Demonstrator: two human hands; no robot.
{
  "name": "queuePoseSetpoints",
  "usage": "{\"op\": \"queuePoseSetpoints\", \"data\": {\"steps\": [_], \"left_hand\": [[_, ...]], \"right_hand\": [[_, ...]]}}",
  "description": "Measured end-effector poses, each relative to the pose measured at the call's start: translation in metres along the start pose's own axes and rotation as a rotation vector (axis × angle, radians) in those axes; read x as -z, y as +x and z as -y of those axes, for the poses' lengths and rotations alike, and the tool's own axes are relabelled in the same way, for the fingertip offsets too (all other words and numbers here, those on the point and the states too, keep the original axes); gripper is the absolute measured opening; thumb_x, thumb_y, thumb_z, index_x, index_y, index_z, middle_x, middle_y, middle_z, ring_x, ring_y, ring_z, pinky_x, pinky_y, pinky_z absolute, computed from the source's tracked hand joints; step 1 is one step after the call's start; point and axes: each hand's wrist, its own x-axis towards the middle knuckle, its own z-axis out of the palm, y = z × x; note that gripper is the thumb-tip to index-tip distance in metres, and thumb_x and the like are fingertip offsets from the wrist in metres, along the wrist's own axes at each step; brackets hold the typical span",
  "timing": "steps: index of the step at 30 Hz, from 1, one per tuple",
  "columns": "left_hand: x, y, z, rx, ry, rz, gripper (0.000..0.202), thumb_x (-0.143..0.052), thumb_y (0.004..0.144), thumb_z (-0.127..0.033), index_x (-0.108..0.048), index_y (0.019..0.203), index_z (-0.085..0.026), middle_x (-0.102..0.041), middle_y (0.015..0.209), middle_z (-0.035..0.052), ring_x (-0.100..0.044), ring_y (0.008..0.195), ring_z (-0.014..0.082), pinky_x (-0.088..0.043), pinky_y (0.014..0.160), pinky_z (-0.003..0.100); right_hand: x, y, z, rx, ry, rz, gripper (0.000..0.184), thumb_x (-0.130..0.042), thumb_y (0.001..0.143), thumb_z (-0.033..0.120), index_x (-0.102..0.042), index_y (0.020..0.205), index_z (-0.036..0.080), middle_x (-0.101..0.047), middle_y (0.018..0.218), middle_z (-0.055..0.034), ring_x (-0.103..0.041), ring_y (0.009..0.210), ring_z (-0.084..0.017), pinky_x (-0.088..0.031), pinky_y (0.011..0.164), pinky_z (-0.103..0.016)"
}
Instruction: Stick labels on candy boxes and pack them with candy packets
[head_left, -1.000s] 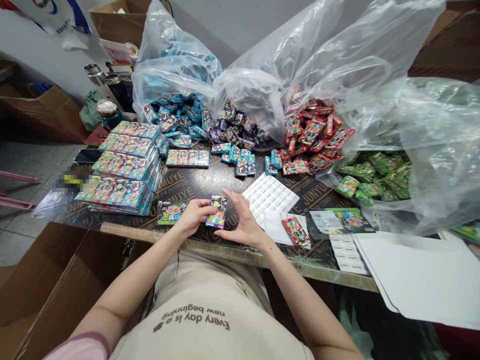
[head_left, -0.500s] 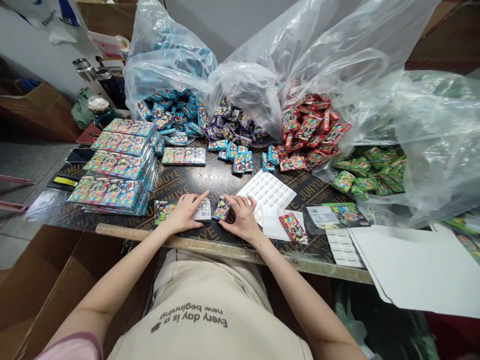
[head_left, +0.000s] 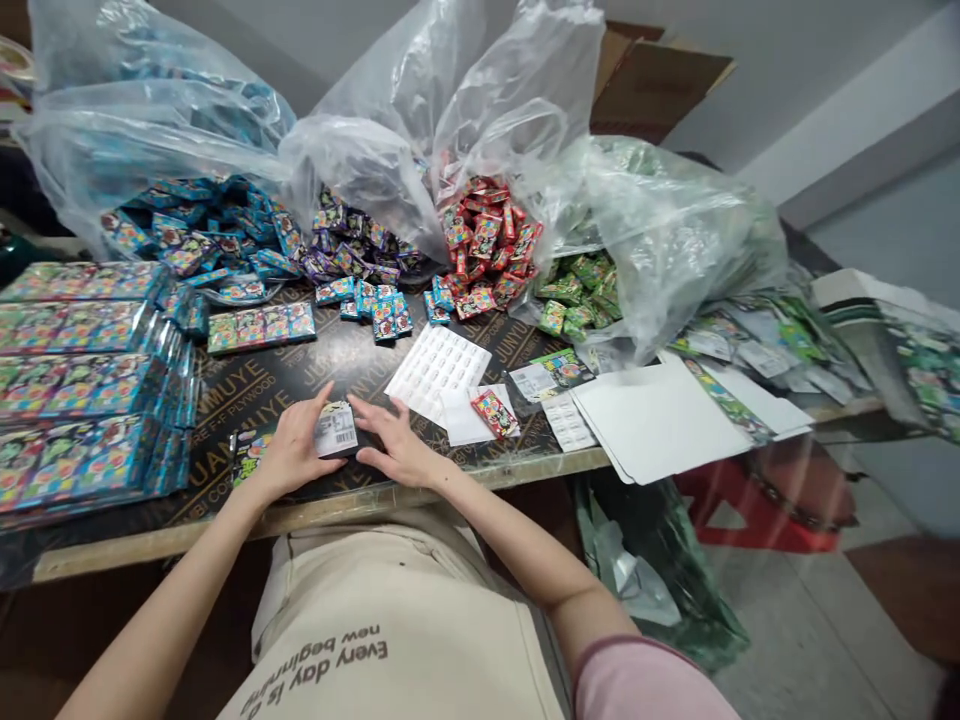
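A dark printed plastic bag (head_left: 246,455) with a white barcode label (head_left: 335,430) lies on the tabletop near its front edge. My left hand (head_left: 295,442) is closed over the bag, its thumb and index finger on either side of the label. At the bag's right end is my right hand (head_left: 401,445), thumb and fingers apart, fingertips close to the bag's end; contact there is unclear. No separate purple packet shows between my hands. To the right, a red candy packet (head_left: 493,413) rests on white paper (head_left: 459,425) beside a sticker sheet (head_left: 435,372).
Stacked multi-packs (head_left: 75,450) stand at left. Behind are plastic bags spilling blue (head_left: 225,235), purple (head_left: 337,235), red (head_left: 487,230) and green packets (head_left: 581,290). Loose blue packets (head_left: 390,315) lie mid-table. White card sheets (head_left: 645,425) overhang the front edge at right.
My view has swung right. The purple packet that was at my right hand is out of sight, and my right hand has come closer to my left, at the bag's end.
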Motion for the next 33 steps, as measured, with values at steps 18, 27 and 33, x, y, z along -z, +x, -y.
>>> {"op": "queuePoseSetpoints", "data": {"steps": [18, 27, 33], "left_hand": [[-0.014, 0.015, -0.084, -0.186, -0.061, -0.060, 0.067, -0.065, 0.081, -0.042, -0.039, 0.140, -0.024, -0.043, 0.141, 0.0159, -0.041, 0.130, 0.0314, -0.035, 0.107, 0.052], [-0.014, -0.007, -0.049, 0.010, -0.168, -0.055, 0.038, -0.061, 0.084, -0.035, -0.061, 0.121, -0.025, -0.056, 0.129, 0.0121, -0.053, 0.120, 0.0290, -0.044, 0.101, 0.051], [-0.024, -0.010, -0.053, 0.027, -0.220, -0.048, 0.036, -0.062, 0.083, -0.032, -0.063, 0.118, -0.025, -0.056, 0.130, 0.0129, -0.053, 0.121, 0.0286, -0.043, 0.103, 0.051]], "right_hand": [[0.060, -0.063, -0.046, -0.309, -0.125, -0.345, 0.061, -0.057, 0.078, 0.024, -0.042, 0.136, 0.019, -0.064, 0.114, -0.0107, -0.060, 0.100, -0.026, -0.047, 0.087, -0.037], [0.090, -0.080, -0.107, -0.540, -0.500, -0.520, 0.052, -0.062, 0.079, 0.042, -0.057, 0.123, 0.015, -0.062, 0.111, -0.0166, -0.057, 0.101, -0.032, -0.047, 0.085, -0.044], [0.148, 0.025, -0.148, -0.682, -0.070, -0.854, 0.057, -0.069, 0.070, 0.036, -0.057, 0.122, 0.016, -0.060, 0.121, -0.0183, -0.050, 0.116, -0.038, -0.037, 0.097, -0.056]]}}
